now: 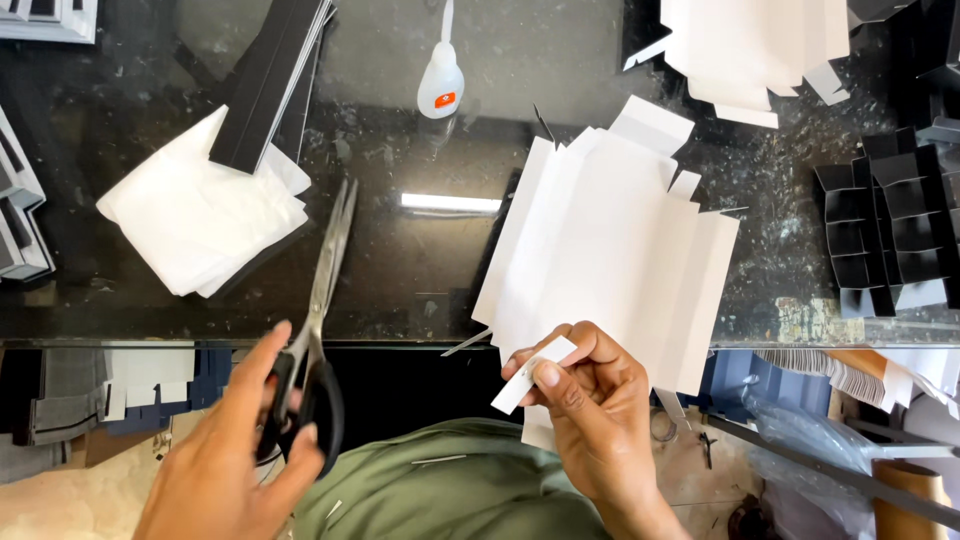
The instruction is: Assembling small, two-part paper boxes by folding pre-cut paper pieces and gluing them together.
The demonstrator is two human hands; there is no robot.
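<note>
The left hand (235, 440) gripped black-handled scissors (318, 330), blades shut; the right hand (590, 410) pinched a creased white card (610, 250), steadying it above the table (420, 250).

A dark, glossy speckled table top (420, 255) fills the upper two thirds of the frame. At upper left a stack of white sheets (195, 215) lies on it, with long black strips (268, 80) resting across its top corner. A small white glue bottle (441, 82) lies at top centre. Cut white card pieces (750, 50) sit at upper right, and folded black card pieces (890, 225) crowd the right edge.
</note>
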